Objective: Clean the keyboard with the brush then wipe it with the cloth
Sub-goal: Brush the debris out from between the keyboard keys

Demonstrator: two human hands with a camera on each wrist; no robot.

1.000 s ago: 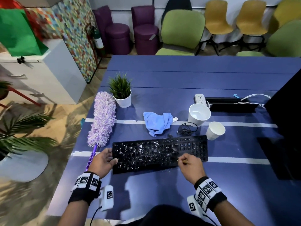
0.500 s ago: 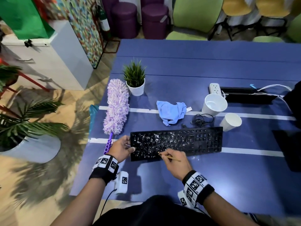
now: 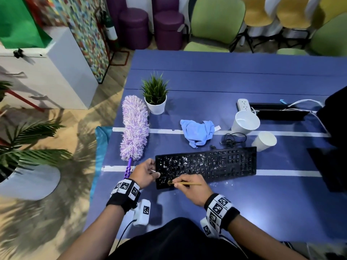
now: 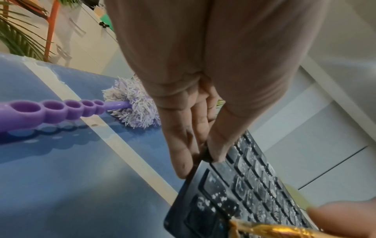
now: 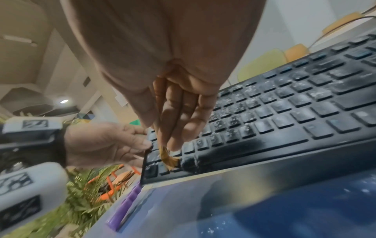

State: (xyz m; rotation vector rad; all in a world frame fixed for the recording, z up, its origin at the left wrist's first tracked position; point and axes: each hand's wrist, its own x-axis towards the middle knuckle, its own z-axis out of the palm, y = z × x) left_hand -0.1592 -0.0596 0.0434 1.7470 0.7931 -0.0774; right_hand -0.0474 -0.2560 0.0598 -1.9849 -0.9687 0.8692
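A black keyboard speckled with white dust lies on the blue table. My left hand pinches its left end, thumb on the keys and fingers along the edge, as the left wrist view shows on the keyboard. My right hand grips a thin gold-handled brush. Its bristles press on the keys at the near left corner of the keyboard. A crumpled blue cloth lies behind the keyboard.
A purple fluffy duster lies left of the keyboard, its handle beside my left wrist. A small potted plant, two white cups, a coiled cable and a power strip stand behind. A dark monitor base is at right.
My right hand has carried the brush leftward along the keyboard's near edge to its left corner. The head camera has shifted, so the scene sits further right and lower.
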